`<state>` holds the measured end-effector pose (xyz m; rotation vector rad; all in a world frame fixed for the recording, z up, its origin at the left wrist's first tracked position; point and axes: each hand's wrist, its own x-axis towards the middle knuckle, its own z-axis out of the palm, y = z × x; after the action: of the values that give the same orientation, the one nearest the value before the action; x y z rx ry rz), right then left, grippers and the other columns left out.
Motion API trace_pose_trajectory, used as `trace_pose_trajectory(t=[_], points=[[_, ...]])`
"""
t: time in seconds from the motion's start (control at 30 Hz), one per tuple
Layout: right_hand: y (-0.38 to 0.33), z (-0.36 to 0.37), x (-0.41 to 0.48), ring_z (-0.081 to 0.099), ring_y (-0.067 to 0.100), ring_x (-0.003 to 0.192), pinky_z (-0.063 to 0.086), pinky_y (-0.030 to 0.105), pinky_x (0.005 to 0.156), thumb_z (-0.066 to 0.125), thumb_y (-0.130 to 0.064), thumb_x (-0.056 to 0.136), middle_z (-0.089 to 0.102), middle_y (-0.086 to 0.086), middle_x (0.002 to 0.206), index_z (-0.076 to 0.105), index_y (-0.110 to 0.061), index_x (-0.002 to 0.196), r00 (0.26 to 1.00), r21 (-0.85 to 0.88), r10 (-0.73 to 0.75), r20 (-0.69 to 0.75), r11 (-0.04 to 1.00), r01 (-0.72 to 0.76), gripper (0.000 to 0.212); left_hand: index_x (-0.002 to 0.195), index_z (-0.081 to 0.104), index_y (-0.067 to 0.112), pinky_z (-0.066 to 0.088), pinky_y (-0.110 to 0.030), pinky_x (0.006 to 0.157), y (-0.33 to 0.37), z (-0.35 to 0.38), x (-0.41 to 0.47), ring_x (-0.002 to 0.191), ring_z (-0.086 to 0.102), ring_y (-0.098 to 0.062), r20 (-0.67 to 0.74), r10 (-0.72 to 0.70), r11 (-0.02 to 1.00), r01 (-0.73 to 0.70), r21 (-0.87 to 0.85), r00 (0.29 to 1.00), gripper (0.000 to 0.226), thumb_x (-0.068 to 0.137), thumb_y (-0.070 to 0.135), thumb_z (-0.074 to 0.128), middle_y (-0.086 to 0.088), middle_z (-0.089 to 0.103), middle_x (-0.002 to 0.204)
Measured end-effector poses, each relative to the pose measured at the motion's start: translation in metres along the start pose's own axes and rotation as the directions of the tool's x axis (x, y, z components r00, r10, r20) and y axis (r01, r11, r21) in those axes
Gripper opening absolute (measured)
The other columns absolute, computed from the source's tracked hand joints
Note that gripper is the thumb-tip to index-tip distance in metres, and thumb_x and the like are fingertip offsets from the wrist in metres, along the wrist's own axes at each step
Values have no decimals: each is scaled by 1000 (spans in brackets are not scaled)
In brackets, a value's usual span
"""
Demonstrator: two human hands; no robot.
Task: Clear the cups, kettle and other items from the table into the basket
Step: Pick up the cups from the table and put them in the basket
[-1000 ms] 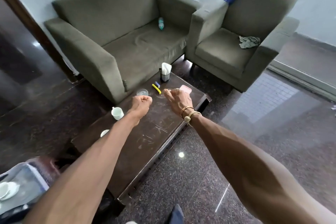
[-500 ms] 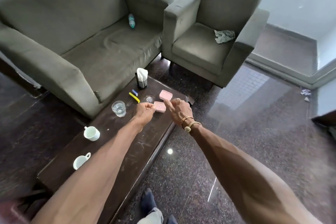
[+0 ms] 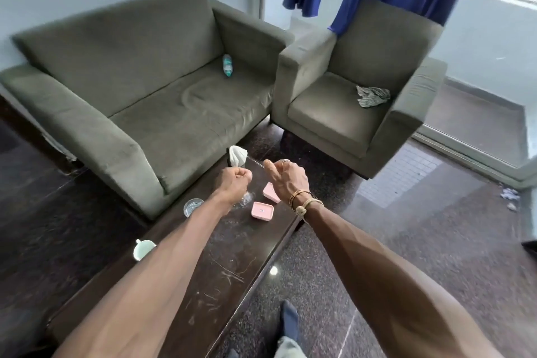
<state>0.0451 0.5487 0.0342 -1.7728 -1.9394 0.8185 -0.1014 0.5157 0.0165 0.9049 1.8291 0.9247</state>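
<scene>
Left hand [image 3: 236, 180] fist nearer napkin holder [image 3: 237, 156], right hand [image 3: 286, 179] alongside

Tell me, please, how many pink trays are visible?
2: near pink tray by the table edge; far pink tray just beyond, partly behind the right hand.
</scene>
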Motion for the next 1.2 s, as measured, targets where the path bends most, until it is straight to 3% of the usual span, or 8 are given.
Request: trace_pose_trajectory(t=[0.23, 0.4, 0.5, 0.7, 0.83, 0.9, 1.03, 1.2], points=[[-10, 54, 61, 64, 40, 87, 36, 33, 66, 47, -57, 96, 68, 17, 80, 48, -17, 60, 970, -28, -128, 209, 990, 136, 54, 71, 60, 20, 39, -27, 58, -27, -20, 31, 60, 49, -19, -151, -164, 980, 144, -136, 975, 24, 93, 12, 61, -4, 54, 62], [-41, 88, 90, 64, 40, 89, 35, 32, 67, 46, -56, 97, 66, 17, 79, 50, -17, 63, 902, -20, -236, 362, 965, 260, 52, 79, 63, 21, 42, -25, 57, -42, -42, 42, 64, 54, -18, -285, -281, 948, 219, -230, 916, 16, 95, 17, 62, -5, 60, 75], [-68, 111, 94, 64, 42, 91, 35, 34, 68, 47, -54, 98, 70, 22, 87, 50, -15, 60, 829, -5, -328, 453, 929, 371, 54, 81, 67, 22, 54, -32, 75, -57, -63, 38, 77, 61, -20, -377, -342, 927, 244, -283, 861, 11, 91, 19, 65, -4, 67, 81], [-118, 164, 65, 61, 44, 100, 38, 37, 70, 45, -53, 99, 69, 24, 99, 71, -9, 92, 682, 46, -431, 591, 862, 505, 52, 77, 67, 24, 51, -33, 66, -104, -111, 0, 75, 62, -26, -479, -504, 851, 320, -416, 719, 16, 89, 14, 62, -12, 73, 95], [-136, 196, 32, 60, 44, 93, 34, 34, 67, 45, -53, 98, 68, 24, 94, 61, -9, 71, 590, 74, -426, 685, 847, 526, 54, 89, 72, 18, 56, -44, 87, -143, -132, -33, 99, 69, -34, -533, -594, 798, 357, -486, 603, 11, 89, 24, 62, -13, 75, 101], [-137, 211, 19, 60, 41, 87, 33, 33, 65, 46, -54, 97, 67, 20, 86, 53, -13, 63, 575, 67, -399, 714, 857, 511, 54, 97, 72, 15, 55, -40, 84, -164, -137, -44, 93, 69, -32, -535, -621, 776, 349, -526, 573, 15, 91, 22, 61, -13, 74, 103], [-120, 244, 3, 59, 39, 76, 41, 38, 63, 46, -53, 96, 62, 11, 70, 56, -12, 65, 530, 42, -364, 766, 850, 524, 52, 102, 71, 13, 49, -33, 72, -207, -137, -50, 77, 61, -22, -499, -677, 721, 354, -596, 540, 14, 94, 16, 61, -5, 67, 90], [-91, 292, 1, 56, 33, 71, 38, 33, 63, 48, -51, 97, 61, 11, 71, 59, -12, 68, 517, -40, -269, 813, 860, 509, 50, 101, 71, 15, 56, -41, 93, -251, -127, -38, 100, 68, -28, -462, -728, 671, 387, -632, 507, 14, 93, 15, 60, -7, 71, 105]])
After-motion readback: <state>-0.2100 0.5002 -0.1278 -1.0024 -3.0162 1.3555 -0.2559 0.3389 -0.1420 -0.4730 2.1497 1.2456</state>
